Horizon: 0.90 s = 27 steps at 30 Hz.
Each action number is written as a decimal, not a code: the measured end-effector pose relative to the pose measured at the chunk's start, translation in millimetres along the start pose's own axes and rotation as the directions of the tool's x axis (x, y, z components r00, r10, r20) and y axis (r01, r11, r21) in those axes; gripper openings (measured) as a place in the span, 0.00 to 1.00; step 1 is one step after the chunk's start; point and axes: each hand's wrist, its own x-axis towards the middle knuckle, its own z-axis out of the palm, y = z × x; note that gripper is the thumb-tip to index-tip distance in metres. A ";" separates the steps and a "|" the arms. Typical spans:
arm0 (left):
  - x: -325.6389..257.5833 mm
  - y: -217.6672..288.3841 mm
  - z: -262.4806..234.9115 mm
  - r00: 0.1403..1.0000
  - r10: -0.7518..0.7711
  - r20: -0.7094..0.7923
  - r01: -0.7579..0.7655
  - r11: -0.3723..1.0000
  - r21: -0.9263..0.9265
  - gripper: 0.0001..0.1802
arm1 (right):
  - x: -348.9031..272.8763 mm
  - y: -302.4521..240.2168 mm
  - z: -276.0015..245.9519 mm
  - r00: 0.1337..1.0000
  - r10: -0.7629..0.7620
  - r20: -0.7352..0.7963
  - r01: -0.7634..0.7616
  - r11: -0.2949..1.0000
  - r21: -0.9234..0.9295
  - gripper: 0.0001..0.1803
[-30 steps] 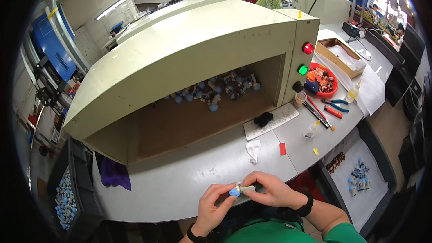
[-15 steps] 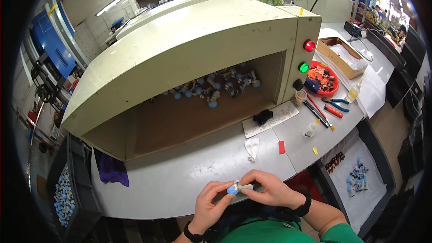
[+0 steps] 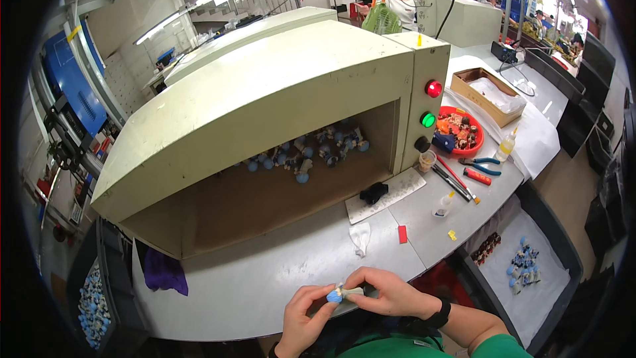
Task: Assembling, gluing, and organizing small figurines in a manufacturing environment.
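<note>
Close to my body, at the front edge of the grey table [image 3: 265, 278], I hold a small figurine [image 3: 334, 297] with a blue top and a pale body. My left hand [image 3: 306, 315] pinches it at the blue end. From the other side, my right hand [image 3: 391, 296] grips the pale end between thumb and fingers. The fingers cover part of the figurine, so its details are hard to make out. On the table beyond my hands lie a white cloth [image 3: 360, 237] and a small red piece [image 3: 403, 234].
Similar blue-topped figurines [image 3: 302, 178] lie inside a cream box-shaped machine [image 3: 265, 86]. At right are pliers [image 3: 487, 167], a small bottle [image 3: 442, 205] and a red bowl of parts [image 3: 478, 139]. Dark bins flank the table, the left bin [image 3: 126, 292] and right bin [image 3: 563, 252] holding figurines.
The view has tilted up slightly, so the machine and table sit lower in the picture. Both hands keep hold of the figurine, in nearly the same pose.
</note>
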 end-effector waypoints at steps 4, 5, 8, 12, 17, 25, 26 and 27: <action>0.4 5.5 4.1 1.000 -0.007 -0.021 0.006 0.999 -0.037 0.16 | 0.5 0.6 -1.2 1.000 0.013 0.012 -0.013 1.000 0.008 0.11; 0.0 5.4 4.2 1.000 -0.008 -0.020 0.007 0.999 -0.036 0.16 | 0.5 0.7 -0.6 1.000 0.013 0.011 -0.013 1.000 0.010 0.11; 0.0 5.6 4.6 0.999 -0.023 -0.023 0.021 0.997 -0.078 0.15 | 0.6 0.0 -0.8 1.000 0.007 0.005 -0.007 1.000 0.009 0.11; 0.3 5.3 4.7 0.999 -0.025 -0.022 0.024 0.996 -0.084 0.15 | 1.9 -0.6 -0.7 1.000 -0.002 0.001 0.002 1.000 0.008 0.11; 0.2 -1.7 0.5 1.000 0.002 0.018 -0.001 0.999 -0.043 0.16 | 1.1 0.1 -1.9 1.000 -0.004 0.004 0.004 1.000 -0.014 0.11; 1.1 -4.9 1.9 0.999 0.032 -0.027 -0.033 0.999 -0.033 0.16 | 1.9 1.3 -1.7 1.000 0.001 0.004 -0.001 1.000 -0.006 0.11; -0.5 -4.6 2.1 1.000 0.020 -0.024 -0.020 0.999 -0.035 0.16 | 0.8 1.1 -0.3 1.000 0.012 0.004 -0.012 1.000 0.002 0.11; 0.5 -3.7 2.2 0.999 0.019 -0.026 -0.020 0.999 -0.042 0.16 | 1.8 0.2 -0.7 1.000 -0.001 -0.004 0.001 1.000 -0.006 0.11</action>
